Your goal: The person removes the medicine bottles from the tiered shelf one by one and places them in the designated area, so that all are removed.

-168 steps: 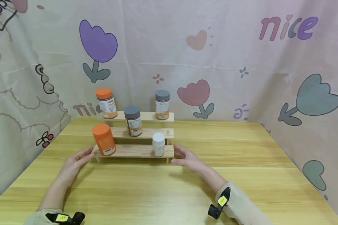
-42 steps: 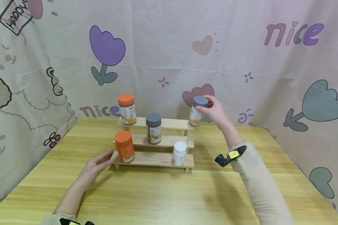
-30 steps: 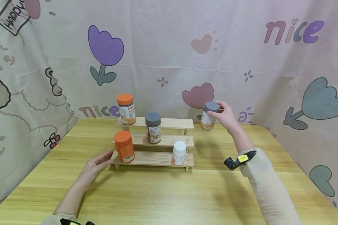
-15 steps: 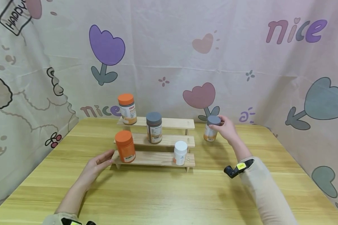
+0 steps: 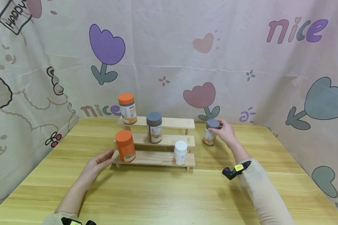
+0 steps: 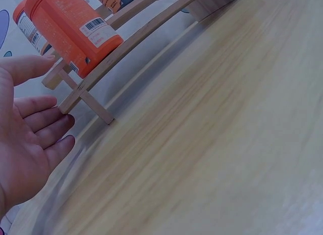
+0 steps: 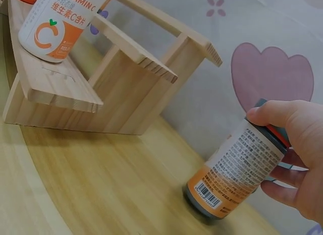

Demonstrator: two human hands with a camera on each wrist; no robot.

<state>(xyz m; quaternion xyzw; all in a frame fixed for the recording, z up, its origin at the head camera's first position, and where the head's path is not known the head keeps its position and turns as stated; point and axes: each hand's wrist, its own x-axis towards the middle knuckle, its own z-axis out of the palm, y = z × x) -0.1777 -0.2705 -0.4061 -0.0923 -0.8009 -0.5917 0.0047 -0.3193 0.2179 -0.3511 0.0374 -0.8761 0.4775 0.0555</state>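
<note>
Grey-capped bottle (image 5: 211, 132) stands on the table (image 5: 169, 193) just right of the wooden step rack (image 5: 155, 142), its base down on the wood in the right wrist view, and the right hand (image 5: 225, 131) is wrapped round its cap and upper body. So the bottle is off the rack and set down, by the look of it; letting go is what's left for that hand.

Over on the left, the left hand (image 5: 97, 162) lies flat and relaxed, fingers straight, right at the near left corner of the rack, holding nothing; whether the fingertips touch the wood is hard to tell.

Four bottles remain on the rack: an orange bottle (image 5: 125, 146) at the left of the lowest step, a small white bottle (image 5: 180, 152) at its right, a second grey-capped bottle (image 5: 154, 127) on the middle step, and an orange-capped bottle (image 5: 127, 104) far left on the top step. The top step's right end is bare.

Nothing crowds the bottle on the table; the printed curtain (image 5: 242, 62) hangs behind.
</note>
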